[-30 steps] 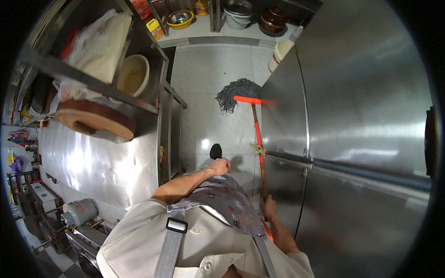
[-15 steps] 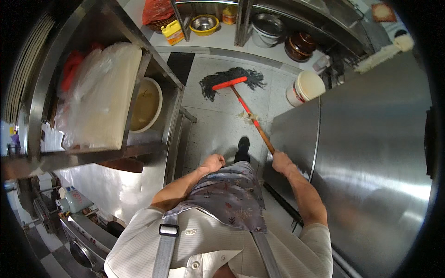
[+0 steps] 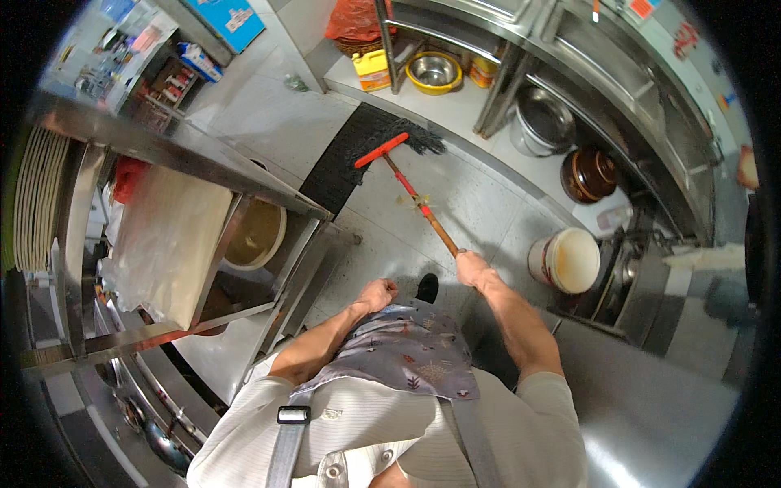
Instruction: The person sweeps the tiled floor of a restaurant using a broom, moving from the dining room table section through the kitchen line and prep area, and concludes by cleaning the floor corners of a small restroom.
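My right hand point(image 3: 473, 268) grips the wooden handle of a mop point(image 3: 437, 226) ahead of me. The handle slants away to the far left, with red sections and a scrap of tape wound round it. At its end a red crossbar holds dark strands, spread partly on the pale tiles and partly on a black floor strip point(image 3: 338, 159). Close to the front of my patterned apron point(image 3: 407, 346), my left hand point(image 3: 377, 294) is loosely closed, apart from the mop. Nothing shows in its fingers.
A white bucket point(image 3: 565, 260) stands on the floor at the right. Beneath a steel counter are a yellow jug point(image 3: 372, 70), a yellow-rimmed basin point(image 3: 434, 73), a pail point(image 3: 541, 122) and a brown jar point(image 3: 587, 174). A steel rack point(image 3: 268, 192) edges the left, a steel surface point(image 3: 643, 407) the right.
My view has swung right, bringing the far-left walkway into sight. The mop head has moved left, onto the black strip. My right hand still holds the handle.
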`<state>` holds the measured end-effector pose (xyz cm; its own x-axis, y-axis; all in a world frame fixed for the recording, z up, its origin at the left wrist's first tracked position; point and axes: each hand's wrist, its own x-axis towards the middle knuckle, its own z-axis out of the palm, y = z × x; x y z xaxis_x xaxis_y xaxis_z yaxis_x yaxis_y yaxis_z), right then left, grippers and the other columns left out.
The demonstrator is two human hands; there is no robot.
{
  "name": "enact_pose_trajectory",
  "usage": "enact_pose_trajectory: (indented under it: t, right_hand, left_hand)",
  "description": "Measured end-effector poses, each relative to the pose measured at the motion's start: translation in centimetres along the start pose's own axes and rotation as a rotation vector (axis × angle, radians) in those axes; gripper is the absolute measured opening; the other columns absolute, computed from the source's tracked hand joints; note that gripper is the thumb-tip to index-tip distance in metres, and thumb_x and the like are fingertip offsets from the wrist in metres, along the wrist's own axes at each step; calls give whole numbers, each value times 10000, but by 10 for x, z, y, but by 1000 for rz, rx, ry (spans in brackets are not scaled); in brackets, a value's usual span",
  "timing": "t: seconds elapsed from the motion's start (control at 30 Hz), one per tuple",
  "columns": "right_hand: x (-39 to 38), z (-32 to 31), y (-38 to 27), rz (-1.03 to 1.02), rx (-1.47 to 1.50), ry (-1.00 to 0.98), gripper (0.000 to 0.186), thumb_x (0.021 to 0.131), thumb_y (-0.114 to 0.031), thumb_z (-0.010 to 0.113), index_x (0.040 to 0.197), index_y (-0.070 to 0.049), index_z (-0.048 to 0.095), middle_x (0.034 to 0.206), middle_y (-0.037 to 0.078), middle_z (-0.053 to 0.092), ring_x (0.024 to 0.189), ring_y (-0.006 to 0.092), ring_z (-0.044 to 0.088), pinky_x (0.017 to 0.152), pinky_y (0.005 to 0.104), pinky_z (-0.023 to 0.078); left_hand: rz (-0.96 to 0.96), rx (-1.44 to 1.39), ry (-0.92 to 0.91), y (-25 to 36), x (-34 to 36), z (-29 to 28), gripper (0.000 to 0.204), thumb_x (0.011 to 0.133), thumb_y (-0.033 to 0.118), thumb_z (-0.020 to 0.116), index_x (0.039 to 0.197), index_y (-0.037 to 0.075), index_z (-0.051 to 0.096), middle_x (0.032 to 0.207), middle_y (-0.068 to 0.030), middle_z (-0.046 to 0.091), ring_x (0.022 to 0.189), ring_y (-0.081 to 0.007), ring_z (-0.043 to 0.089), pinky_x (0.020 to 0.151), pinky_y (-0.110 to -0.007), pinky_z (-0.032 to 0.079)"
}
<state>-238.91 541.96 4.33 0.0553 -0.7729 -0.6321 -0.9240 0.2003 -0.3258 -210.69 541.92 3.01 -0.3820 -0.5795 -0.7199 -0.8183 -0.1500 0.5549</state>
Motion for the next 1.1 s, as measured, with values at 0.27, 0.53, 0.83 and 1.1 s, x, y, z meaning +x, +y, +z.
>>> enact_pose_trajectory:
  t: [0.27,0.53,0.83,1.1]
  right_hand:
    - [77,-30,38,-29,-13,-90,334,806,-5,492,1107,140,503,960,318,630,928,434,634,808,452,520]
    - [91,-21,112,54,257,-130,451,874,-182,591,1288,-54,465,1047,243,616,986,406,595,826,452,466]
    - [13,-137,174,193,78,-260,367,898,-173,581,1211,-29,456,892,256,637,819,460,614,706,492,479]
    - [157,-201,184,58,-97,-392,508,865,-139,607,1287,-27,348,782,227,634,708,429,630,601,487,486]
  left_hand:
    - [-12,-180,135,38,59,-24,286,818,223,586,1007,20,655,919,-195,674,919,-340,635,822,-399,479]
    - [251,205,3,95,210,-22,253,777,154,573,958,-10,635,1038,-201,632,950,-385,611,807,-463,505]
    - [648,435,-174,207,332,25,340,824,186,608,1147,81,588,1180,-118,571,1117,-322,542,846,-466,497]
    - [362,674,-251,240,429,-57,243,876,284,582,1058,160,685,1049,-18,664,1062,-239,575,927,-675,296]
